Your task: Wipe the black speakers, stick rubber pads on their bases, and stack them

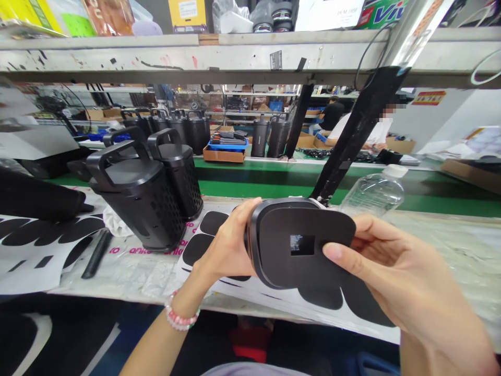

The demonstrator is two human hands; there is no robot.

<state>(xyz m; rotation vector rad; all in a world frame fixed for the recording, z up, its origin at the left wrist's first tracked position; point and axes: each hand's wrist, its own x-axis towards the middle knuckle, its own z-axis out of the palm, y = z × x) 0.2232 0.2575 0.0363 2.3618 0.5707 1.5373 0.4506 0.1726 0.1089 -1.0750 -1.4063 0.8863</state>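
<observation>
My left hand (pixel 229 248), with a beaded bracelet at the wrist, grips the side of a black speaker-like device (pixel 256 216), its flat end turned towards me. Between thumb and fingers, my right hand (pixel 395 266) pinches the right edge of a thin black oval pad (pixel 287 269). The pad lies over the device's end, its right part sticking out past the rim. Small print shows through the pad's rectangular cutout. Below both hands is a white backing sheet (pixel 366 326) bearing more black pads (pixel 321 298). How far the pad touches the end I cannot tell.
Similar black handled devices (pixel 136 196) stand at left, beside a black bar (pixel 97 254) and another pad sheet (pixel 35 266). A clear bottle (pixel 371 193) stands at right behind a slanted black post (pixel 350 141). Beyond runs a green belt (pixel 250 183); a loaded shelf (pixel 156 57) hangs above. Co-workers sit farther back.
</observation>
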